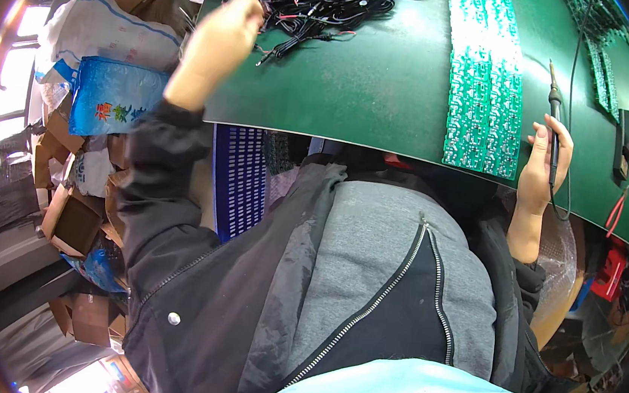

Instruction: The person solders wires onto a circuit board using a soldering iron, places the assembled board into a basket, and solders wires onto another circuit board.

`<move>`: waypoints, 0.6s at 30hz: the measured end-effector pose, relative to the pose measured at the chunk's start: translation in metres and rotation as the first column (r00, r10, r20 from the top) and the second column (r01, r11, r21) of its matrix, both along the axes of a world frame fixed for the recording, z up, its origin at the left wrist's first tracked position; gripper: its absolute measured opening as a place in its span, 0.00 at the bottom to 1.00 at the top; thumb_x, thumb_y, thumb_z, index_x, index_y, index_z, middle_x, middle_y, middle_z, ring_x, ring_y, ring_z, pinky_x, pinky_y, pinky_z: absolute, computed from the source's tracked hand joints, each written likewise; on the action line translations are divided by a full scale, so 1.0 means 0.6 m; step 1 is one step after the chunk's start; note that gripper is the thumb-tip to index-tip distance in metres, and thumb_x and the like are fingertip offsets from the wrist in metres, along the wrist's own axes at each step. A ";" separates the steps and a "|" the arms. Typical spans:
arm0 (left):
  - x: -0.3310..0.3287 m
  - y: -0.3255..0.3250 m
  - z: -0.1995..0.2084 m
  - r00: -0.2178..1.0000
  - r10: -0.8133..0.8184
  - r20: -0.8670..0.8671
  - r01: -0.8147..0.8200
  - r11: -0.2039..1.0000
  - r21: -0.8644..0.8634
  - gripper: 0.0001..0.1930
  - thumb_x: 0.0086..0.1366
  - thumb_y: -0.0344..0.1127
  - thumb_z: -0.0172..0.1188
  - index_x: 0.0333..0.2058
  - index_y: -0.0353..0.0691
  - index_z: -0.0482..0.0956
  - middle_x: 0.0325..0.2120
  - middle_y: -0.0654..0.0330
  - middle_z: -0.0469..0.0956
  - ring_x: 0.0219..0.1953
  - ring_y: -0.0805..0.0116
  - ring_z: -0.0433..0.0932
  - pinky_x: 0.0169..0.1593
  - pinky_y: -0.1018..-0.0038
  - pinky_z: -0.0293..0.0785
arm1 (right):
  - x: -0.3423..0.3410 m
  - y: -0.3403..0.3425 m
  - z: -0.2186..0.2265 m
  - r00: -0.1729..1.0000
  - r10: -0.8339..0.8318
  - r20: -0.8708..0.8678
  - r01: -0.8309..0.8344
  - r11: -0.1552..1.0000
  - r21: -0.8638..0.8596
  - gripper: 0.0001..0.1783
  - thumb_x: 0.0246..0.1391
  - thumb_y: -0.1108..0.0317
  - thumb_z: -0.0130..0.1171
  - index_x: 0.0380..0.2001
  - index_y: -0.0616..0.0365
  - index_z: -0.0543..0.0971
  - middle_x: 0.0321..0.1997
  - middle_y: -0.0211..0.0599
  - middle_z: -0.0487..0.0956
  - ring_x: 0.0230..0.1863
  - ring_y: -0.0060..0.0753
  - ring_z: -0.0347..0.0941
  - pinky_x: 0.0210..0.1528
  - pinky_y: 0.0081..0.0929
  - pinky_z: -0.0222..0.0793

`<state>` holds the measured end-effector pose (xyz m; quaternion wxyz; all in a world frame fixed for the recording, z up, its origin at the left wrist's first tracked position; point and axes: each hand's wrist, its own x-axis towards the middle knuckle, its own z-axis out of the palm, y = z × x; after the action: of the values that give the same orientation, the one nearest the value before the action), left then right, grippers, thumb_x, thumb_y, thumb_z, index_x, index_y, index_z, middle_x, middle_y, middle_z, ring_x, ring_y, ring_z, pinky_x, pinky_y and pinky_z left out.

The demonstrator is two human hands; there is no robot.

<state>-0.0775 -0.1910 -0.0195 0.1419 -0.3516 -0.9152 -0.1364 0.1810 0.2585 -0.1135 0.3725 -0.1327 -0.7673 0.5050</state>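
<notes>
In my right hand point(535, 172) is a soldering iron point(555, 104), its tip pointing away from me over the green tabletop point(363, 87). Just left of it lie panels of green circuit boards point(484, 107), side by side and reaching the near table edge. My left hand point(220, 40) is raised at the table's left end with its fingers curled together. Whatever those fingers pinch, if anything, is hidden. Beside them spreads a tangled heap of black cables point(325, 4) with some red wire ends.
A black iron stand point(625, 143) and a red-handled tool point(616, 213) sit at the right. More circuit boards point(605, 77) lie far right. Left of the table are a blue plastic crate point(239, 182), a blue bag point(104, 100), a white sack point(114, 33) and cardboard boxes point(74, 219).
</notes>
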 end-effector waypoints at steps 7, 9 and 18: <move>0.015 0.033 -0.066 0.973 0.177 0.150 -0.168 0.983 -0.068 0.14 0.73 0.42 0.59 0.50 0.43 0.85 0.43 0.49 0.85 0.44 0.50 0.85 0.47 0.65 0.80 | 0.001 0.002 -0.002 1.000 -0.026 0.012 0.025 0.997 0.066 0.11 0.70 0.74 0.55 0.53 0.62 0.78 0.50 0.38 0.80 0.45 0.25 0.80 0.44 0.23 0.78; 0.004 0.062 -0.059 0.977 0.162 0.140 -0.163 0.987 -0.002 0.15 0.73 0.42 0.60 0.51 0.42 0.85 0.44 0.50 0.85 0.45 0.52 0.85 0.48 0.68 0.80 | 0.003 0.005 -0.004 0.999 -0.033 0.028 0.031 0.998 0.062 0.11 0.70 0.74 0.55 0.53 0.62 0.78 0.50 0.37 0.80 0.46 0.25 0.80 0.44 0.22 0.78; 0.002 0.135 0.017 0.930 -0.072 0.360 -0.158 0.806 0.570 0.11 0.75 0.35 0.57 0.42 0.33 0.83 0.29 0.61 0.80 0.31 0.69 0.76 0.38 0.74 0.73 | -0.001 0.003 -0.003 0.998 -0.058 0.025 0.058 0.998 0.027 0.12 0.70 0.72 0.56 0.53 0.62 0.77 0.51 0.36 0.80 0.47 0.24 0.79 0.45 0.22 0.77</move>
<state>-0.0762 -0.1100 -0.0095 0.0748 -0.2372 -0.8452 -0.4731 0.1803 0.2601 -0.1151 0.3788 -0.1565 -0.7744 0.4820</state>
